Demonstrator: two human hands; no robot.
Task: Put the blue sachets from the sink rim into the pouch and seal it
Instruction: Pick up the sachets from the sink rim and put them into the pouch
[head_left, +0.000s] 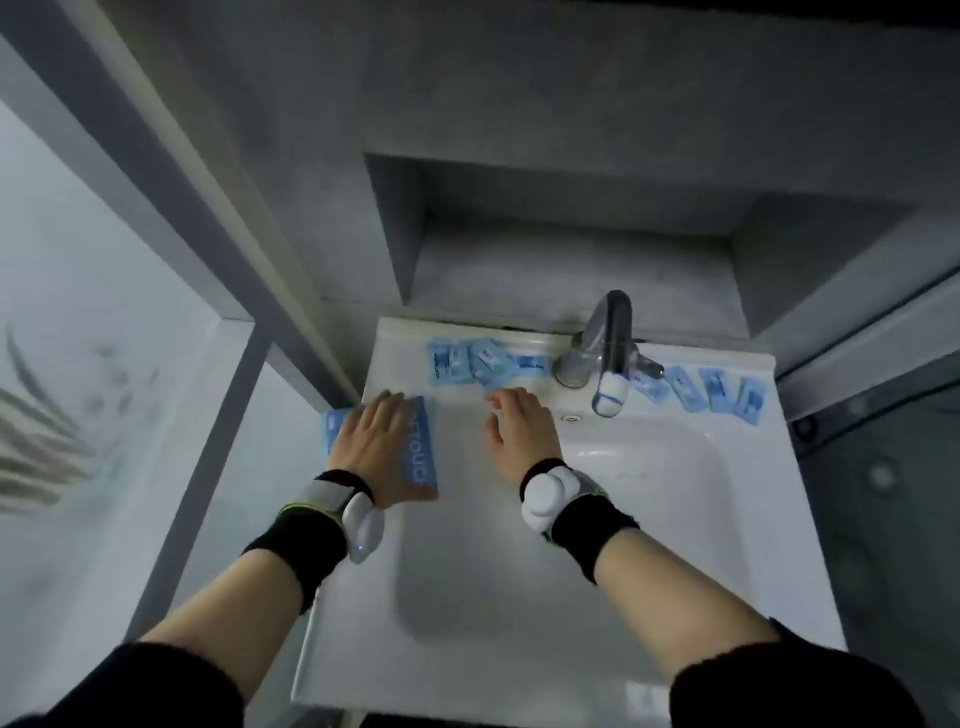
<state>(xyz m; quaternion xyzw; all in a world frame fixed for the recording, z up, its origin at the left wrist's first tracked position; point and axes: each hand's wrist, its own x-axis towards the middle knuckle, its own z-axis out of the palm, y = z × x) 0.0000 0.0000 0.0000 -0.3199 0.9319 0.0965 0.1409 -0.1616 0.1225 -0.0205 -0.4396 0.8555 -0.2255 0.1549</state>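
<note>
lying flat, palm down, on the blue pouch (423, 447) at the sink's (675, 519) left rim: left hand (371, 441), fingers spread and straight, grip fully open, pressing rather than clasping. poking out from under that palm on both sides, the pouch, its printed edge showing just right of the hand and a pale corner just left of it. hovering over the basin's back edge, to the right of the left grip: right hand (519, 431), fingers loosely extended, grip open and holding nothing. sitting just beyond the right fingertips, near but seemingly not touching them: a cluster of blue sachets (470, 361) overlapping one another along the back rim. standing further right of that grip, the chrome tap (605, 338), spout pointing toward the basin with a white tip. fanning out well to the right of the right hand, past the tap: a second row of sachets (714, 392), side by side on the rim. wrapping both wrists: black bands carrying white devices.
</note>
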